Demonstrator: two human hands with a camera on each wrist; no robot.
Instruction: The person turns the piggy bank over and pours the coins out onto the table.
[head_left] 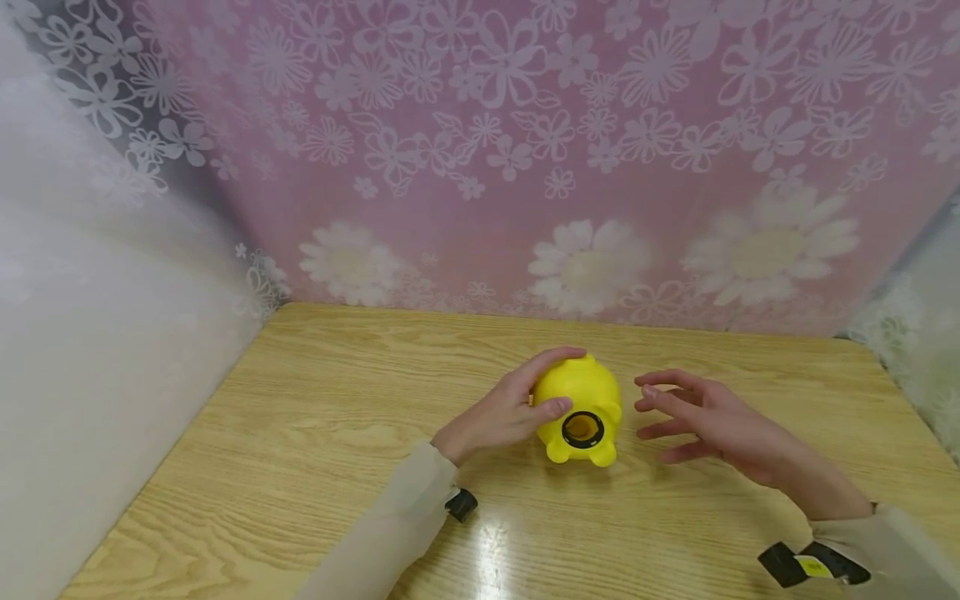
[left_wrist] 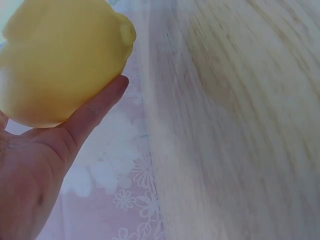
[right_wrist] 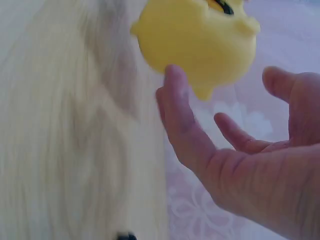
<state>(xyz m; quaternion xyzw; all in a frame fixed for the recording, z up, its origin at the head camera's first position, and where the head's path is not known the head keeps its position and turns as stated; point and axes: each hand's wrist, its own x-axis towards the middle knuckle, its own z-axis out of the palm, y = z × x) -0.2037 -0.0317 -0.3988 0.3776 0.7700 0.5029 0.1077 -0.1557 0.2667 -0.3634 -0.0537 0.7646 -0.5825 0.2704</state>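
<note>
Left hand (head_left: 504,414) grips yellow piggy bank (head_left: 579,398) on table (head_left: 315,433).

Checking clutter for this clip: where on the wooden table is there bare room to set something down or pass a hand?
The wooden table shows bare surface left of the left hand toward the white side curtain, and behind the yellow piggy bank up to the pink floral backdrop. The far right corner is bare too. It is crowded only mid-table, where the left hand holds the bank and the right hand hovers beside it.
</note>
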